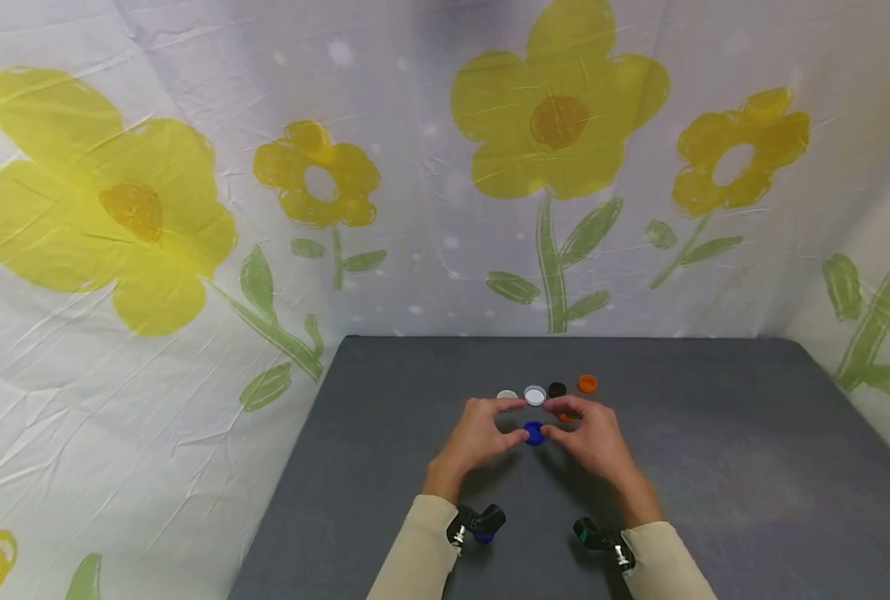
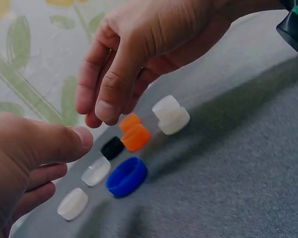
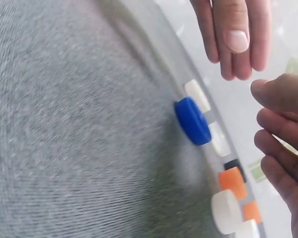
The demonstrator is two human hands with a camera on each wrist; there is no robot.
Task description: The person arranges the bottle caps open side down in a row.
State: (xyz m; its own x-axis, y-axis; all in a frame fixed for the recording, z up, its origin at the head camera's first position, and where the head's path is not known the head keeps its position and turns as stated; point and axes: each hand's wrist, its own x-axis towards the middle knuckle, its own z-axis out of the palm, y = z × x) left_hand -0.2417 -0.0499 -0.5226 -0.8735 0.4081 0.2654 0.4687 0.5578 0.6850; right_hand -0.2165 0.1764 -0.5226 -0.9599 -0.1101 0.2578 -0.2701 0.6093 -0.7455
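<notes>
Both hands hover over a group of plastic bottle caps, facing each other with nothing held between them. A blue cap [image 1: 535, 433] lies nearest, between the two thumbs in the head view. My left hand [image 1: 480, 433] is on its left side, my right hand [image 1: 593, 435] on its right, both with fingers extended. The left wrist view shows the thumbs above the caps, apart from the blue cap [image 2: 126, 177]. Behind it are a white cap [image 1: 535, 395], a black cap [image 1: 557, 389] and an orange cap [image 1: 587, 383]. My right hand partly covers another orange cap [image 1: 567, 417].
An off-white cap [image 1: 507, 395] lies behind my left fingers. White caps [image 2: 171, 115] at the right of the group are hidden by my right hand in the head view. Something blue [image 1: 484, 538] shows under the left wrist camera. A flowered cloth [image 1: 415, 250] hangs behind the grey table [image 1: 385, 383].
</notes>
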